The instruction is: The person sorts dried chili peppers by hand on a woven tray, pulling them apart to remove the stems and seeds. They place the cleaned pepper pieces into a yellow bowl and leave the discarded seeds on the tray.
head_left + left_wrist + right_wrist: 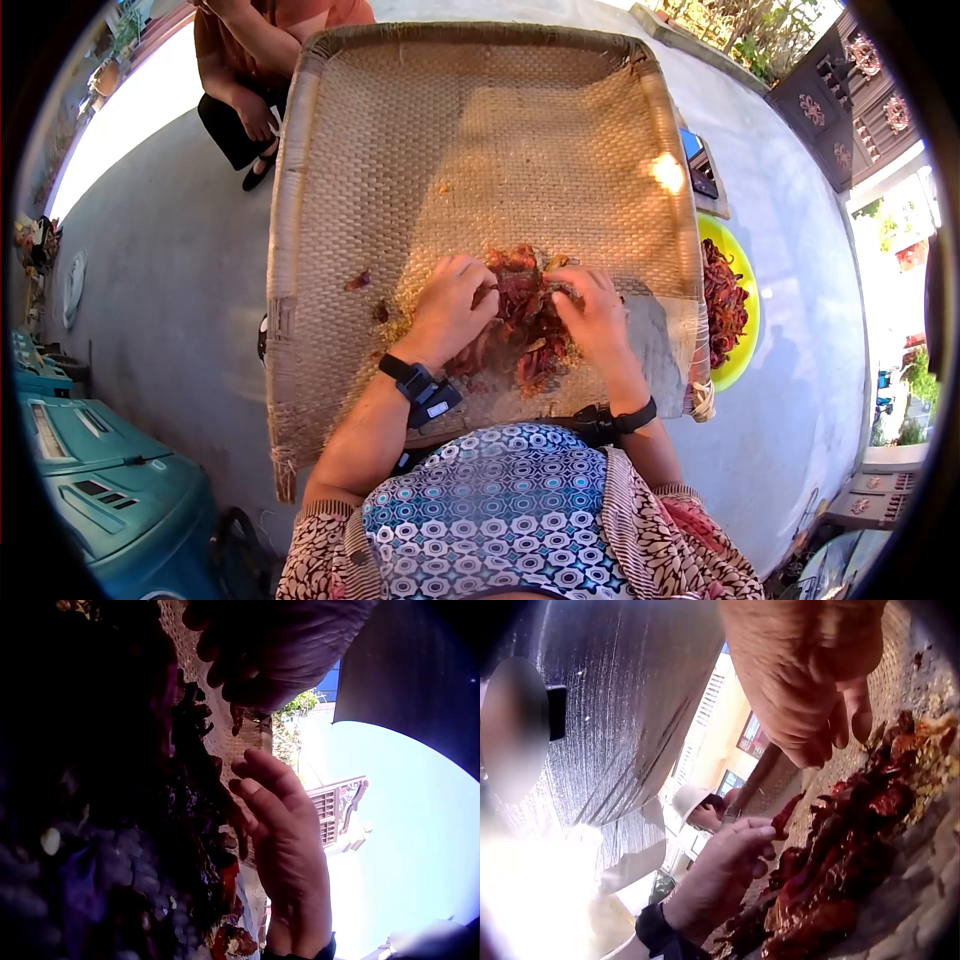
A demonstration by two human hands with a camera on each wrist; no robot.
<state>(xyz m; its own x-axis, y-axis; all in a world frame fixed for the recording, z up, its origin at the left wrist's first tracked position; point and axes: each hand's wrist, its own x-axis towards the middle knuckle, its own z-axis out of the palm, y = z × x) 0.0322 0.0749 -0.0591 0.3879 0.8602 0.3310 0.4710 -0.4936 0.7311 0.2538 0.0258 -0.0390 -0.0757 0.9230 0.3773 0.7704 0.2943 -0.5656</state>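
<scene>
A pile of dried red chili peppers (520, 310) lies on a woven bamboo tray (550, 130), with small yellowish seeds (405, 300) scattered around it. At the left side of the pile is my left hand (455, 310). In the right wrist view this left hand (724, 859) pinches one dried chili pepper (786, 816) between thumb and fingertips. My right hand (597, 315) is bent over the right side of the pile. Its fingers (262, 799) are loosely bent beside the peppers in the left wrist view. From the right wrist, the right hand (810, 675) hangs with fingertips just over the pile.
To the right, a yellow-green basin (745, 290) holds many red peppers. A phone (700, 165) lies on a stool beside the tray. Another person (250, 60) sits beyond the tray's far left corner. A teal vehicle (130, 490) stands at the lower left.
</scene>
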